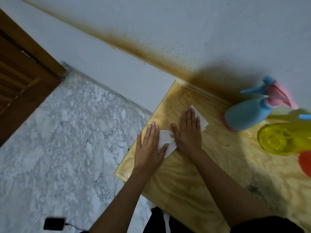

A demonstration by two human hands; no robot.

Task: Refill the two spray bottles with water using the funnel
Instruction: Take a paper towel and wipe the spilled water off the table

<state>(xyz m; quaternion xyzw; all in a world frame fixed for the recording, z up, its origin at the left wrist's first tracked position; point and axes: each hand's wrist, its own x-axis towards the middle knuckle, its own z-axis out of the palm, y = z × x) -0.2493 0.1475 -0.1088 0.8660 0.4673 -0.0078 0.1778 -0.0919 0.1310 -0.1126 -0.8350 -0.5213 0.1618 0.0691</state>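
A blue spray bottle (244, 115) with a pink trigger head (279, 95) stands on the wooden table (193, 182) at the right. A blue trigger head (259, 89) shows right beside the pink one; I cannot tell which body it belongs to. In front of it is a clear yellow bottle (282, 140), cut off by the frame edge. An orange-red round object (305, 163) peeks in at the right edge. My left hand (149, 145) and my right hand (188, 132) lie flat, fingers stretched, on a white tissue (165, 140) near the table's left corner.
The table's far edge meets a white wall (185, 31) with a brown stain. Left of the table, marble floor (67, 132) runs to a wooden door (20, 73). A small black device with a cable (53, 223) lies on the floor at the bottom left.
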